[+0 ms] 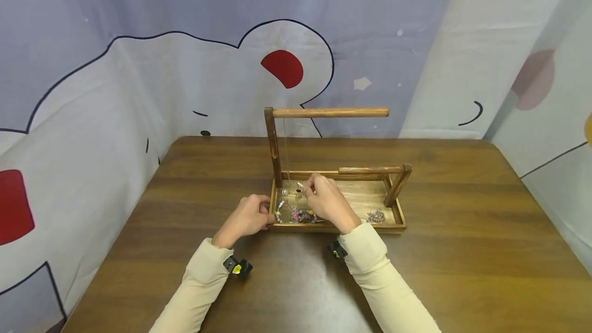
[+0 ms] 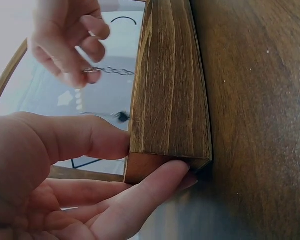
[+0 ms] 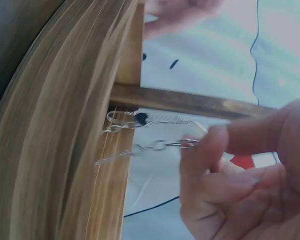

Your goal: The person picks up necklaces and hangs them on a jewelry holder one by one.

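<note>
My right hand (image 1: 327,200) is over the left half of a wooden jewelry stand's tray (image 1: 342,228). Its thumb and fingertips pinch a silver chain (image 3: 160,145), whose links hang toward the tray in the right wrist view. Beside that chain is a strand with a small black heart-shaped charm (image 3: 141,118); whether the two are joined, I cannot tell. My left hand (image 1: 248,216) grips the tray's near left corner, its thumb and fingers pressing the wood in the left wrist view. Colorful beaded bracelets (image 1: 302,216) lie in the tray below the right hand.
A tall post carries a long horizontal bar (image 1: 330,112), from which a thin necklace (image 1: 285,148) hangs at the left. The lower bar (image 1: 370,170) is at the right. A silver chain pile (image 1: 376,216) lies in the tray's right part. The stand sits on a brown table (image 1: 462,251).
</note>
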The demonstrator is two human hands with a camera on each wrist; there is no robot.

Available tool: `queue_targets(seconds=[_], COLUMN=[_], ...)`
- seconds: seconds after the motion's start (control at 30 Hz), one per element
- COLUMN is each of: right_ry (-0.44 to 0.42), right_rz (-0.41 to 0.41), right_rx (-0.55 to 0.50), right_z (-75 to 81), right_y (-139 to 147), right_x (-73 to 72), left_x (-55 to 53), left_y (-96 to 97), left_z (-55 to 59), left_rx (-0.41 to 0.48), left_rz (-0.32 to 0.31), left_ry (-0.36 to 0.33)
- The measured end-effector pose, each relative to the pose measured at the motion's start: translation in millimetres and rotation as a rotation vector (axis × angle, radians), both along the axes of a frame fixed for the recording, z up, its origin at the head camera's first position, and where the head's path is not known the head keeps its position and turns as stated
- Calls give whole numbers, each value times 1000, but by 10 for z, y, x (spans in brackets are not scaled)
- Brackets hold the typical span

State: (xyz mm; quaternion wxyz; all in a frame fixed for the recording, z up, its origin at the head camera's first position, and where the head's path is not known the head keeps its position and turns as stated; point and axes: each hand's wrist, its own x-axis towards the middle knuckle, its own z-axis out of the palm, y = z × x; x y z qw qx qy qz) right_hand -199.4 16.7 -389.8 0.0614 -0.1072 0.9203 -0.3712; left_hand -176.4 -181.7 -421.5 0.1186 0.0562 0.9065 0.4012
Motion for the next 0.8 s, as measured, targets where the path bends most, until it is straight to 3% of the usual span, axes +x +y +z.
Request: queue_targets(seconds=[0.33, 0.57, 0.8], right_ry=[184, 273, 391], right_rz=[8, 4, -50], right_rx=[-132, -228, -311], right_z=[147, 419, 642], right_y=[-37, -3, 103], right_x=[117, 93, 2], left_x=[17, 5, 8], left_y=[35, 14, 1], left_z=[-80, -45, -3], left_rx=[16, 3, -11], left_rz=[-13, -5, -11], left_ry=[8, -4, 9])
